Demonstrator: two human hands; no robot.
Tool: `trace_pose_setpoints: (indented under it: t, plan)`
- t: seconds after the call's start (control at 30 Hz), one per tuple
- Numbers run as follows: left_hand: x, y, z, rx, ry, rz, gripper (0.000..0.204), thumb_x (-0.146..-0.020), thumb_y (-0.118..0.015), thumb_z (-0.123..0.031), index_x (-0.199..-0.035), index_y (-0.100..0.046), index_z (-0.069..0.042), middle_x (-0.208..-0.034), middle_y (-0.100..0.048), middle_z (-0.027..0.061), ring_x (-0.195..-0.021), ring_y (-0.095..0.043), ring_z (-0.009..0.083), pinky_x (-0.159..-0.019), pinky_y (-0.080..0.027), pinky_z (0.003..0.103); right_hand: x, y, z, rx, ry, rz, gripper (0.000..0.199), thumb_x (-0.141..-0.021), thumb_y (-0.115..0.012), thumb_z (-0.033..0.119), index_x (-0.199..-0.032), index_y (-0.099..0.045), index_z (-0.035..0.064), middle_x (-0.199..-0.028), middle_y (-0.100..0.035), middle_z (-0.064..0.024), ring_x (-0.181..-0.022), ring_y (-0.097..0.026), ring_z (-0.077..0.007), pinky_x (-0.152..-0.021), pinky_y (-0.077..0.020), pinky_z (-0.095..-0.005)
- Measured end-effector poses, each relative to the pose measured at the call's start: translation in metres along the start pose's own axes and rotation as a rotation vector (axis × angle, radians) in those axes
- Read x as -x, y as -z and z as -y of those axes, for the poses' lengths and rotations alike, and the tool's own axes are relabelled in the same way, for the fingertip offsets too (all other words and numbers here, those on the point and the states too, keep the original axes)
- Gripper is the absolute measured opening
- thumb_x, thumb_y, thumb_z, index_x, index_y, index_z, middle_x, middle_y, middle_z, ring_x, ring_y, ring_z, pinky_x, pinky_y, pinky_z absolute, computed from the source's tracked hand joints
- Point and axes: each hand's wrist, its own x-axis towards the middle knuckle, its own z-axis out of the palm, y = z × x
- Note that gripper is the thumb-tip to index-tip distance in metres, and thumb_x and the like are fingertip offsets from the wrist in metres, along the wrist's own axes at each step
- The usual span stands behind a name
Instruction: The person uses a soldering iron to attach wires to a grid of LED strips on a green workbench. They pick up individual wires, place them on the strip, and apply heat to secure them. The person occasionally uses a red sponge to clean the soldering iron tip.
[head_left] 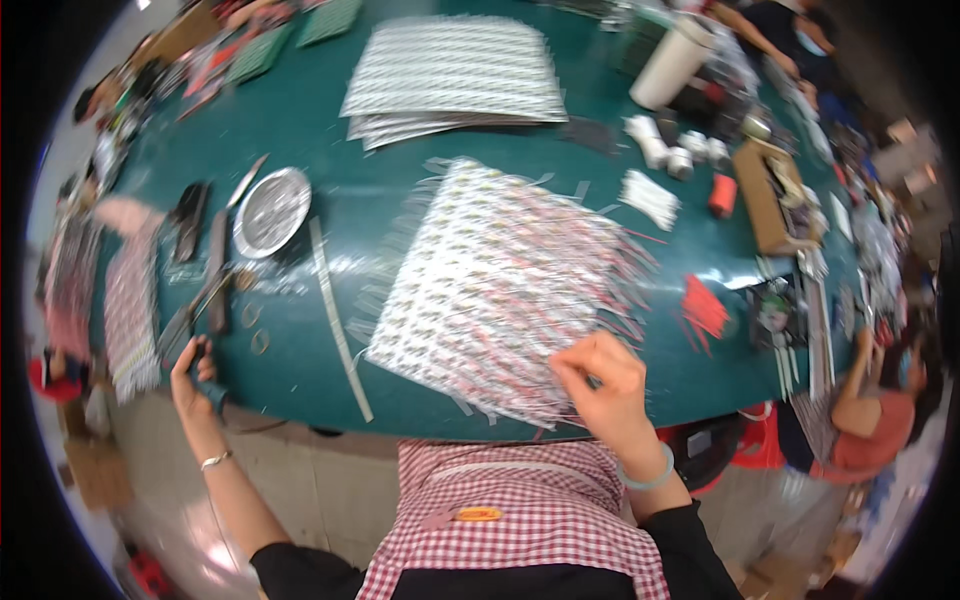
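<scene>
A fanned stack of patterned white strips with red wires [490, 280] lies on the green table [340, 180] in front of me. My right hand [605, 385] rests on the stack's near right corner, its fingers pinched on the strip ends. My left hand [192, 372] is at the table's near left edge, closed around a dark tool handle [200, 352]; scissors [195, 310] lie just beyond it.
A round metal dish [270, 210] and a long pale strip [338, 320] lie left of the stack. A second pile of striped sheets [450, 80] sits farther back. Boxes, rolls and red parts [705, 305] crowd the right side. Another person [870, 400] works at the right.
</scene>
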Motion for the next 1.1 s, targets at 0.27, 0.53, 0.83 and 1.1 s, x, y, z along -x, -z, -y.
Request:
trace_pose_setpoints:
  t: [0.27,0.53,0.83,1.1]
  plan:
    - [-0.037,0.008,-0.011,-0.264,0.082,-0.100,0.024,-0.094,-0.071,-0.027,-0.089,-0.065,-0.004,-0.073,-0.066,0.0050,-0.052,-0.058,0.0085,-0.042,-0.045,0.019,-0.081,0.066,-0.081,0.135,-0.004,-0.347,0.004,-0.081,-0.074,0.002,-0.085,-0.074,0.0032,-0.077,-0.064,-0.0077,-0.065,-0.059,-0.0182,-0.059,-0.0460,-0.0306]
    - [-0.001,-0.059,-0.002,-1.661,-0.385,-0.740,0.055,-0.093,-0.063,-0.053,-0.105,-0.064,0.001,-0.098,-0.070,0.0189,-0.085,-0.069,0.0314,-0.071,-0.054,0.040,-0.183,0.035,-0.138,0.460,0.248,-0.255,0.024,-0.082,-0.069,0.003,-0.106,-0.071,0.0073,-0.107,-0.064,-0.0105,-0.102,-0.058,-0.0282,-0.085,-0.0465,-0.0400]
    - [0.138,-0.188,0.085,-1.330,-0.689,-0.150,0.024,-0.094,-0.068,-0.019,-0.110,-0.062,-0.003,-0.066,-0.063,0.0086,-0.057,-0.058,0.0182,-0.058,-0.047,0.033,-0.089,0.025,0.098,-0.455,0.909,0.243,0.039,-0.080,-0.063,0.011,-0.119,-0.067,0.0062,-0.105,-0.066,-0.0117,-0.086,-0.064,-0.0248,-0.071,-0.0518,-0.0336]
    - [0.155,-0.229,0.114,-1.645,-0.530,-0.145,0.033,-0.095,-0.064,-0.038,-0.097,-0.054,-0.007,-0.071,-0.064,0.0162,-0.069,-0.065,0.0407,-0.062,-0.048,0.048,-0.056,0.040,0.113,-0.540,0.884,0.097,0.037,-0.083,-0.075,0.027,-0.104,-0.072,-0.0032,-0.073,-0.058,-0.0038,-0.069,-0.057,-0.0160,-0.066,-0.0507,-0.0299]
